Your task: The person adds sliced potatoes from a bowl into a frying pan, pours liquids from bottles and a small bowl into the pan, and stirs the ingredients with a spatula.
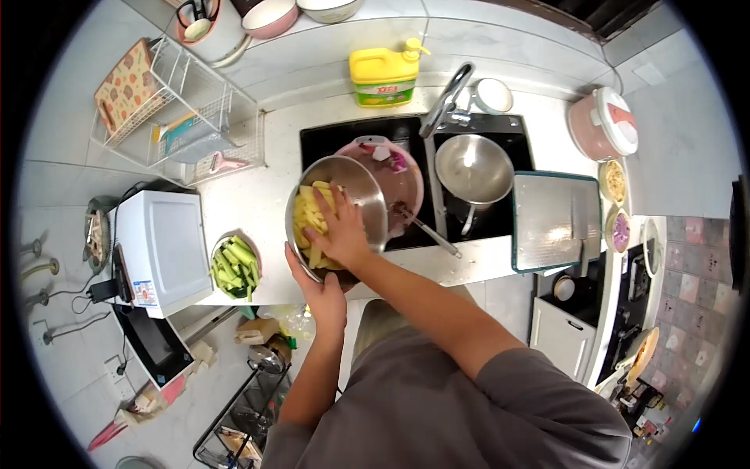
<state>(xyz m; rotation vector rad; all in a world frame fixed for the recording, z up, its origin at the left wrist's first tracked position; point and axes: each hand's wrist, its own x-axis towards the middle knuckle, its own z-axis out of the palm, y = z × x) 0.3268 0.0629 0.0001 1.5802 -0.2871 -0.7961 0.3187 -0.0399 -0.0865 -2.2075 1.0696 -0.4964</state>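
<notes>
A steel mixing bowl point(365, 186) is tilted over the front left edge of the sink, above a pink basin point(406, 187). Pale yellow cut strips point(306, 209), perhaps potato, are heaped in its left side. My left hand point(320, 298) grips the bowl from below at its near rim. Inside the bowl, my right hand point(342, 233) lies on the strips with its fingers spread. The basin holds murky liquid and some purple and white scraps. A tool with a metal handle point(433, 234) leans out over the basin's near side; its head is partly hidden.
A steel pan point(473, 168) sits in the right basin under the faucet point(449, 98). Left on the counter is a plate of cut green vegetable point(234, 266). A cutting board point(556, 223) lies at right, near small bowls point(617, 230). A yellow jug point(383, 76) stands behind the sink.
</notes>
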